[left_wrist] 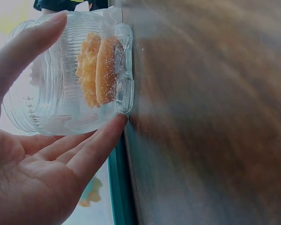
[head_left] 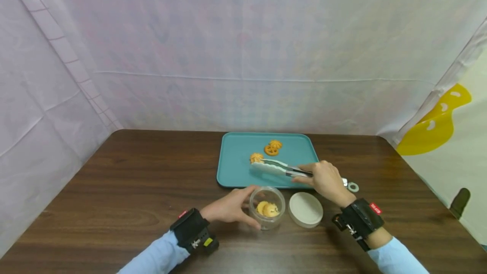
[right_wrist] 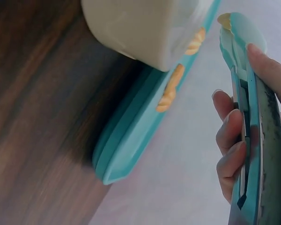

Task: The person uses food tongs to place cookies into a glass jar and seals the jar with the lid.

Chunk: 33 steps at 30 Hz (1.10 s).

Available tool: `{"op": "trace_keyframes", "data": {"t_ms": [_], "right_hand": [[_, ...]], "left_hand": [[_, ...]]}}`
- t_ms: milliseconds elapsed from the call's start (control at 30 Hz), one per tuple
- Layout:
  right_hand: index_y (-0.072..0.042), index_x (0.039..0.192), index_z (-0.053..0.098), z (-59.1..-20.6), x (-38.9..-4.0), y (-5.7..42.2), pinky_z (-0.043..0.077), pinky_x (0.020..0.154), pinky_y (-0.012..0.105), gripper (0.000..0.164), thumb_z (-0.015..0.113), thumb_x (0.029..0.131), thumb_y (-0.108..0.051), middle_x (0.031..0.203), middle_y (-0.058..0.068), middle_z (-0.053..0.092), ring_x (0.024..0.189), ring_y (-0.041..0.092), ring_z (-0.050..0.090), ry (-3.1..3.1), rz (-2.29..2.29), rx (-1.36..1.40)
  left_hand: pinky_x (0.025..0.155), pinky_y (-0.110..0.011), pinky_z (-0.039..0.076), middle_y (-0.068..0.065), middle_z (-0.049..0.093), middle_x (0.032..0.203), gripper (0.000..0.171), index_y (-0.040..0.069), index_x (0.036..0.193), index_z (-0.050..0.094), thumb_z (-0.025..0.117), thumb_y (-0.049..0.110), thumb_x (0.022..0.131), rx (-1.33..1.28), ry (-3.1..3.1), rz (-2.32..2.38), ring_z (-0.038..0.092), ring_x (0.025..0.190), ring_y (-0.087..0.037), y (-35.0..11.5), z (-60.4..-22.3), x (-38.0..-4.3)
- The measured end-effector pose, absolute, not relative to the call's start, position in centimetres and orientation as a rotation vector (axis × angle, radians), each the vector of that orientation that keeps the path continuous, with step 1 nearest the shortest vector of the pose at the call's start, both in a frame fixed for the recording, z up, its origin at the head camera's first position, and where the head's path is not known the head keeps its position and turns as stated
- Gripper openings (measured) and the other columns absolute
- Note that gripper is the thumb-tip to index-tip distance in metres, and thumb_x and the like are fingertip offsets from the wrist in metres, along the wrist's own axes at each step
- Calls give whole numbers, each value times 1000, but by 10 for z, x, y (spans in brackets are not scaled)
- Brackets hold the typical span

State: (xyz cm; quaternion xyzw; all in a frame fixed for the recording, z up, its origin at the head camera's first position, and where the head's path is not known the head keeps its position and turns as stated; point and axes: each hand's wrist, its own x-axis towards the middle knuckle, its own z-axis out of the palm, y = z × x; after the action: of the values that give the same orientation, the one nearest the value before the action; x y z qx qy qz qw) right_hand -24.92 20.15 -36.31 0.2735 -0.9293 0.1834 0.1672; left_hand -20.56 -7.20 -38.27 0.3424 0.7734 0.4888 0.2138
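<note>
My left hand holds a clear jar upright on the table, thumb on one side and fingers along the other. In the left wrist view a ridged cookie and a sugar-speckled round cookie lie inside it. My right hand grips metal tongs with pale teal tips, reaching over the blue-green tray. Those tips are at a piped cookie; in the right wrist view a bit of yellowish cookie shows at their end. How firmly they pinch it, I cannot tell.
A pretzel-shaped cookie and another piped cookie lie farther back on the tray. A white round lid rests on the brown wooden table, right of the jar. Behind the table hangs a pale cloth.
</note>
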Motion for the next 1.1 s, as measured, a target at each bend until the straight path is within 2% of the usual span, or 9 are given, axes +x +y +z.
{"op": "trace_keyframes", "data": {"t_ms": [167,400,600,867,1100], "right_hand": [[-7,96,70,-358,-244,208,16,36,16,43,72,68,-39,70,8,68,33,0,23,-2618,546,772],[-6,97,70,-351,-237,215,29,39,17,43,72,69,-38,70,5,67,40,-1,32,-2626,556,751],[-4,96,70,-347,-226,223,26,42,15,39,74,68,-31,68,4,67,41,-5,30,-2546,601,812],[-3,96,69,-343,-211,229,30,43,15,37,75,68,-27,75,4,68,45,-5,42,-2507,721,858],[-5,98,69,-340,-201,232,43,48,15,38,76,67,-25,82,5,69,61,1,58,-2507,820,851]], "left_hand": [[91,-19,43,-15,46,126,73,3,130,34,76,9,70,906,2142,1348,47,116,-26,-72,-381,-205],[91,-20,43,-15,46,126,71,3,129,35,75,9,70,914,2143,1350,47,116,-26,-71,-381,-205],[92,-20,43,-14,46,126,70,4,129,36,75,9,70,906,2135,1356,46,117,-26,-71,-382,-205],[91,-20,43,-17,46,126,72,2,129,35,75,8,70,953,2148,1364,46,116,-27,-72,-383,-205],[91,-20,43,-19,46,126,71,2,129,35,75,8,70,983,2141,1366,47,116,-27,-71,-383,-205]]}}
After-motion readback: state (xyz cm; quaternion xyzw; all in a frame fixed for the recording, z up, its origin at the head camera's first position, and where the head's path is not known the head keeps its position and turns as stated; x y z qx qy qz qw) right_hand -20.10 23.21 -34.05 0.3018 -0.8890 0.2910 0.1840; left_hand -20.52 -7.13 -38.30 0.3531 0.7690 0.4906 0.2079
